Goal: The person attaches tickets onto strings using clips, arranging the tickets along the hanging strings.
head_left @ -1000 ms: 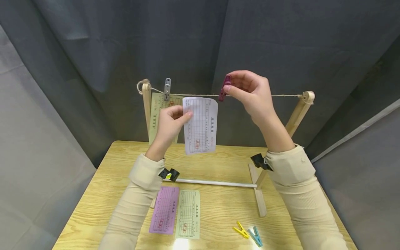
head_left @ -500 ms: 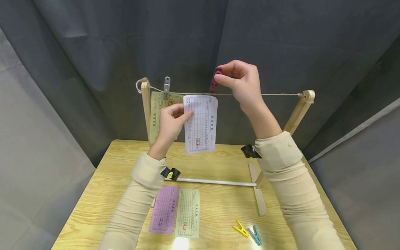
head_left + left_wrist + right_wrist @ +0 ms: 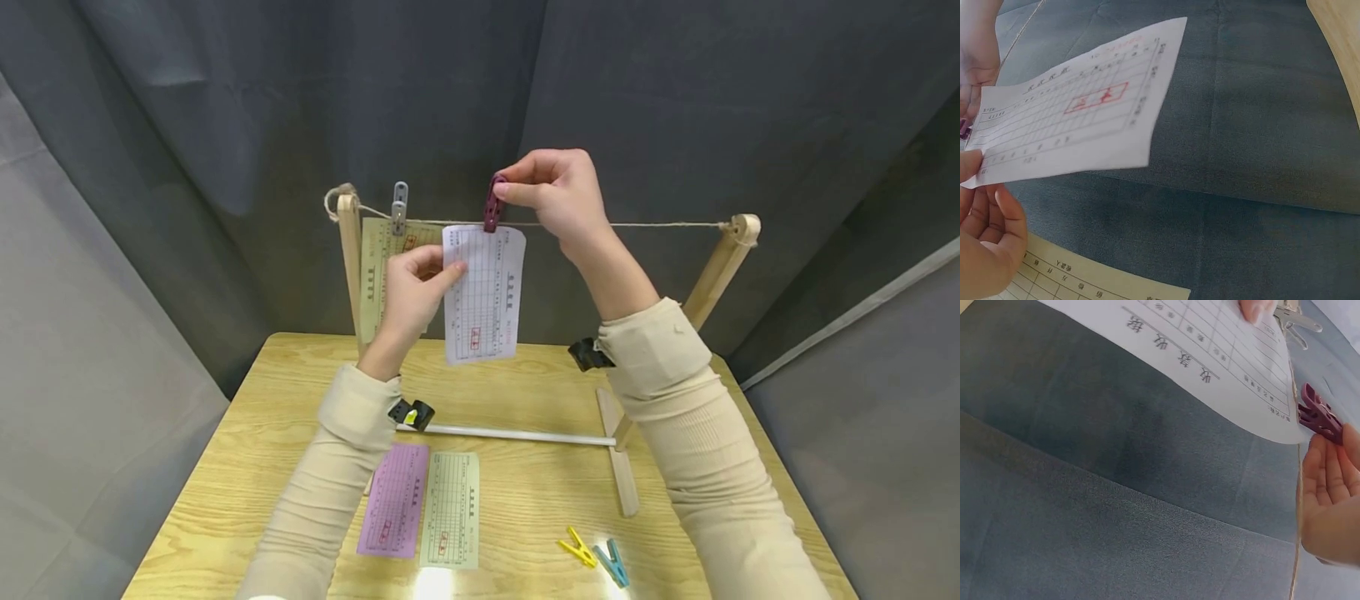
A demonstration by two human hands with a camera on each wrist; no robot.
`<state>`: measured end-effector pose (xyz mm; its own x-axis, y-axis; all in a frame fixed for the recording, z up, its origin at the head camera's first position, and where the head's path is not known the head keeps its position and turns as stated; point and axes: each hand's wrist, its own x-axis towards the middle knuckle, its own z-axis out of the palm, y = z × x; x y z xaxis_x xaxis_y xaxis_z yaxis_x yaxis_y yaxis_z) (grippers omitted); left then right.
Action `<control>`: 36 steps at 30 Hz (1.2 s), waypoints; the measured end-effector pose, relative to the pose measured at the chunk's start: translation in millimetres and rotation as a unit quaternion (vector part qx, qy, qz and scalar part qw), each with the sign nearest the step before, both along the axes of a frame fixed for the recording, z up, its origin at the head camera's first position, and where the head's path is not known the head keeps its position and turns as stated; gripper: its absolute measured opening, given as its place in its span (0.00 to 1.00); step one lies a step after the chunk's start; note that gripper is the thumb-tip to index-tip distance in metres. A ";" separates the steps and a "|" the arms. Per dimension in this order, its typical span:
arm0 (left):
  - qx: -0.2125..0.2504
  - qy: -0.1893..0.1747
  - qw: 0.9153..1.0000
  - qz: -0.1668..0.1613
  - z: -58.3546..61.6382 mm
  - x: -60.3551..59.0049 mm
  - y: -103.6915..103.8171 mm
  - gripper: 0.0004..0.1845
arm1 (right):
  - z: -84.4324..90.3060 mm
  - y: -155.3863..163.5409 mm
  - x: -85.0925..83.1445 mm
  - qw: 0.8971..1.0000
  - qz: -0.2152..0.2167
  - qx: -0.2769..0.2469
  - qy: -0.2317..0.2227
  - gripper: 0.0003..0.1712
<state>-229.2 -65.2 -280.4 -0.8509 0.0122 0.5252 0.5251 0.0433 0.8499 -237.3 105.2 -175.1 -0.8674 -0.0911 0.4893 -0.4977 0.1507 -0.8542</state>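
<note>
One white slip (image 3: 483,293) hangs at the twine line (image 3: 645,225), its top edge under a maroon clothespin (image 3: 492,204). Right hand (image 3: 555,196) pinches that pin; left hand (image 3: 411,292) grips the slip's left edge. Behind it, a grey pin (image 3: 399,208) holds a green slip (image 3: 375,279). Purple slip (image 3: 392,500), another green one (image 3: 450,510), yellow pin (image 3: 577,550) and blue pin (image 3: 613,565) lie on the counter (image 3: 525,492).

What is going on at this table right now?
A person is pegging paper slips onto a string line strung across a wooden rack. The left hand holds a white slip up to the string, while the right hand pinches a maroon clothespin at its top edge. A green slip hangs under a grey clothespin.
</note>
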 end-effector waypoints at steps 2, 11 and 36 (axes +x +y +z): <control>0.002 -0.001 1.000 0.000 1.4 0.9 0.1 0.08 | -0.8 -0.8 -0.5 0.999 -0.010 0.032 -0.007 0.02; 0.007 0.003 1.000 0.000 2.2 1.8 -0.4 0.08 | -2.9 -4.9 1.8 0.987 -0.016 0.159 -0.034 0.10; 0.019 -0.001 1.000 0.006 -4.0 0.5 -3.2 0.09 | -11.7 16.2 16.7 0.997 0.025 0.065 -0.025 0.25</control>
<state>-228.7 -68.4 -284.4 -0.8520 -0.0172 0.5232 0.5229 0.0179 0.8522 -220.6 121.4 -186.8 -0.8828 -0.1955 0.4271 -0.4652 0.2380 -0.8526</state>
